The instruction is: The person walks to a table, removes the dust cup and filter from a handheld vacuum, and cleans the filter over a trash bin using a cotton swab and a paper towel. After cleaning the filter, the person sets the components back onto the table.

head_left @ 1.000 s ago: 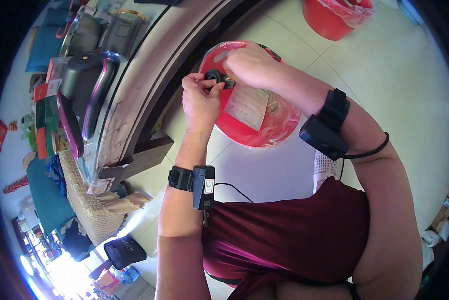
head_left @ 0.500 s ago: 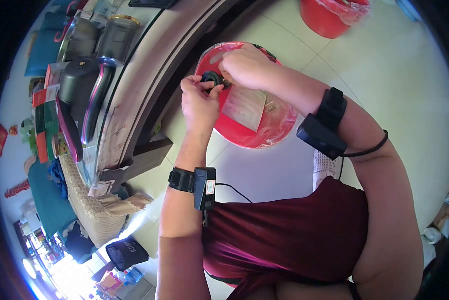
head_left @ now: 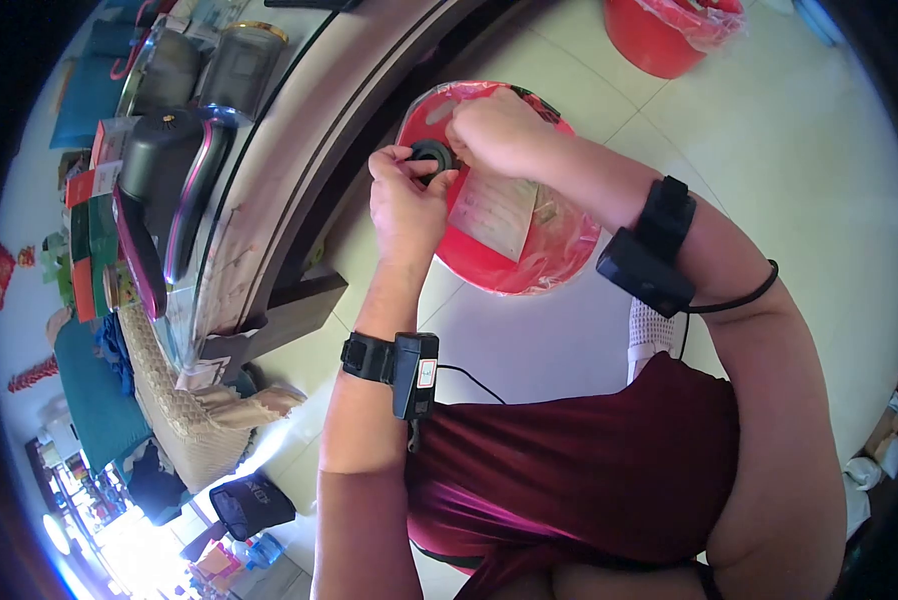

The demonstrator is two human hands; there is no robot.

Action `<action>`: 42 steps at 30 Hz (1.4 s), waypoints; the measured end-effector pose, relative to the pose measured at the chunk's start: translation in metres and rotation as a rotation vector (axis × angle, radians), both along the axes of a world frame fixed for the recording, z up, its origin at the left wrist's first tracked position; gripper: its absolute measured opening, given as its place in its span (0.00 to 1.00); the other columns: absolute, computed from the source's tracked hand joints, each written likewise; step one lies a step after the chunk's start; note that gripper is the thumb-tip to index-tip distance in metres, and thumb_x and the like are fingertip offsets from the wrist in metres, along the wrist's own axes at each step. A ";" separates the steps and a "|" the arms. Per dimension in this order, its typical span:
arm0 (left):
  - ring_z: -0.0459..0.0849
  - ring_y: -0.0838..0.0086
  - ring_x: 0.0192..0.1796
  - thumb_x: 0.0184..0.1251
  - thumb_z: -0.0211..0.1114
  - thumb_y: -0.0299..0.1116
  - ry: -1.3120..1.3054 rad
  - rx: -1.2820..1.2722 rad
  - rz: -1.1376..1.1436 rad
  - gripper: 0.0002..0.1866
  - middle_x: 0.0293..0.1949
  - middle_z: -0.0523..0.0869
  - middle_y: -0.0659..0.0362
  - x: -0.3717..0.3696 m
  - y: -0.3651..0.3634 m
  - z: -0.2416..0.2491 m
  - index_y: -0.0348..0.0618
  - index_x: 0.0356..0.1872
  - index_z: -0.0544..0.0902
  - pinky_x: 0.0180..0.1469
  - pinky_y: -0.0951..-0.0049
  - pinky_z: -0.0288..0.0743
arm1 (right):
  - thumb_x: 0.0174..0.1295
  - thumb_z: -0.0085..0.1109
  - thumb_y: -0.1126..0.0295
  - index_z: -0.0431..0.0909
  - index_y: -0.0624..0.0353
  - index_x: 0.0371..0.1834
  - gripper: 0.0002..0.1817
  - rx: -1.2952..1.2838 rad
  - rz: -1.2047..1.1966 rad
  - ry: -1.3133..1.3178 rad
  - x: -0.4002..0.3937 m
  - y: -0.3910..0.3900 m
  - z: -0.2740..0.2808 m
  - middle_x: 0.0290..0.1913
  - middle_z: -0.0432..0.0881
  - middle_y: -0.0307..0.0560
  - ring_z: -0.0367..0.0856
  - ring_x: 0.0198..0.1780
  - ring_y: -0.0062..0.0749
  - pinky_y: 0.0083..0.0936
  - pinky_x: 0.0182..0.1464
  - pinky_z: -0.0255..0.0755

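My left hand (head_left: 407, 198) is closed round the edge of a small dark round part (head_left: 431, 153), ring-shaped with a lighter rim. Close beside it, my right hand (head_left: 499, 130) is curled with its fingertips against the part's right side. Whatever those fingertips pinch is hidden behind the hand. Both hands are over a red bin (head_left: 459, 262) lined with a clear plastic bag (head_left: 569, 248). Inside the bin lies a pale sheet of paper (head_left: 494, 215) with faint marks.
A second red bin (head_left: 659, 45) with a bag stands on the tiled floor at the top right. To the left, a glass-topped table (head_left: 269, 190) carries a dark jug-like appliance (head_left: 154, 160) and a clear canister (head_left: 244, 65). A covered seat (head_left: 174, 400) is farther left.
Both hands and the round part appear slightly farther right. More of the part's ring face shows now, and my right hand stays curled beside it.
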State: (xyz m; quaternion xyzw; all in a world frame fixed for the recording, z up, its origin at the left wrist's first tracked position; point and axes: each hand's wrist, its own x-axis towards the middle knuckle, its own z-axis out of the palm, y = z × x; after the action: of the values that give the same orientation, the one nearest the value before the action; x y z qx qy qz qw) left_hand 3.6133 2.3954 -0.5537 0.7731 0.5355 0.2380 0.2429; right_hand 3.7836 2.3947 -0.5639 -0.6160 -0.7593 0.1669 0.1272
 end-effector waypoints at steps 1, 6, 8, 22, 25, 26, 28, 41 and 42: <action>0.79 0.77 0.29 0.52 0.77 0.29 -0.012 -0.022 0.011 0.28 0.33 0.87 0.55 -0.001 0.000 0.001 0.35 0.47 0.65 0.35 0.77 0.75 | 0.53 0.59 0.68 0.81 0.51 0.26 0.03 0.009 -0.014 0.082 0.000 0.001 0.004 0.32 0.82 0.44 0.82 0.39 0.41 0.41 0.48 0.68; 0.81 0.77 0.30 0.53 0.76 0.28 -0.105 -0.086 0.013 0.28 0.33 0.87 0.54 -0.004 0.003 -0.004 0.35 0.46 0.65 0.35 0.77 0.76 | 0.52 0.60 0.67 0.82 0.50 0.26 0.03 0.019 -0.033 -0.021 0.000 -0.001 -0.007 0.31 0.82 0.42 0.82 0.38 0.40 0.39 0.47 0.68; 0.82 0.74 0.29 0.52 0.76 0.27 -0.089 -0.054 0.010 0.28 0.33 0.87 0.54 -0.006 0.005 -0.006 0.35 0.46 0.65 0.35 0.75 0.77 | 0.52 0.60 0.67 0.82 0.50 0.26 0.03 0.044 -0.030 0.028 -0.002 -0.001 -0.006 0.31 0.82 0.42 0.82 0.38 0.40 0.39 0.47 0.69; 0.80 0.79 0.29 0.53 0.75 0.24 -0.233 -0.126 0.041 0.27 0.32 0.86 0.54 -0.004 0.010 -0.007 0.33 0.46 0.65 0.35 0.77 0.76 | 0.52 0.59 0.66 0.82 0.51 0.24 0.04 -0.001 -0.055 -0.050 0.000 0.004 -0.008 0.29 0.81 0.43 0.81 0.37 0.41 0.39 0.46 0.68; 0.79 0.79 0.28 0.52 0.75 0.24 -0.224 -0.123 0.033 0.27 0.32 0.86 0.54 -0.005 0.009 -0.010 0.33 0.46 0.65 0.35 0.78 0.76 | 0.51 0.60 0.66 0.82 0.51 0.25 0.04 0.102 -0.037 -0.007 -0.001 0.001 -0.004 0.29 0.82 0.43 0.81 0.37 0.41 0.40 0.44 0.69; 0.79 0.79 0.28 0.52 0.75 0.24 -0.201 -0.103 0.035 0.27 0.31 0.86 0.54 -0.006 0.011 -0.010 0.33 0.46 0.65 0.35 0.78 0.76 | 0.51 0.60 0.66 0.82 0.51 0.25 0.04 0.090 -0.038 0.059 0.000 0.001 -0.004 0.29 0.82 0.43 0.81 0.36 0.41 0.41 0.44 0.69; 0.79 0.78 0.28 0.53 0.75 0.25 -0.198 -0.098 0.042 0.27 0.31 0.86 0.54 -0.007 0.011 -0.009 0.33 0.46 0.65 0.35 0.78 0.76 | 0.50 0.60 0.67 0.82 0.50 0.25 0.03 0.072 -0.039 0.189 0.003 0.004 -0.005 0.28 0.82 0.43 0.81 0.36 0.41 0.42 0.43 0.70; 0.83 0.76 0.29 0.58 0.73 0.32 -0.259 -0.095 0.069 0.26 0.31 0.88 0.52 -0.010 0.016 -0.011 0.31 0.46 0.66 0.38 0.76 0.77 | 0.50 0.61 0.69 0.82 0.52 0.27 0.02 0.007 -0.045 0.018 -0.002 0.001 0.012 0.30 0.84 0.44 0.83 0.38 0.39 0.40 0.46 0.72; 0.84 0.76 0.30 0.58 0.73 0.32 -0.254 -0.105 0.070 0.26 0.32 0.88 0.51 -0.010 0.015 -0.009 0.31 0.46 0.66 0.38 0.76 0.77 | 0.50 0.61 0.69 0.82 0.52 0.27 0.02 0.005 -0.049 0.024 -0.003 0.001 0.012 0.31 0.84 0.44 0.83 0.38 0.39 0.40 0.46 0.72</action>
State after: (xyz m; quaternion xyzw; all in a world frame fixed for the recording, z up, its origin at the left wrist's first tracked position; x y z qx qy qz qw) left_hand 3.6035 2.4102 -0.5625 0.7038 0.5388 0.3139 0.3404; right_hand 3.7810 2.3954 -0.5515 -0.6319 -0.7429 0.1692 0.1421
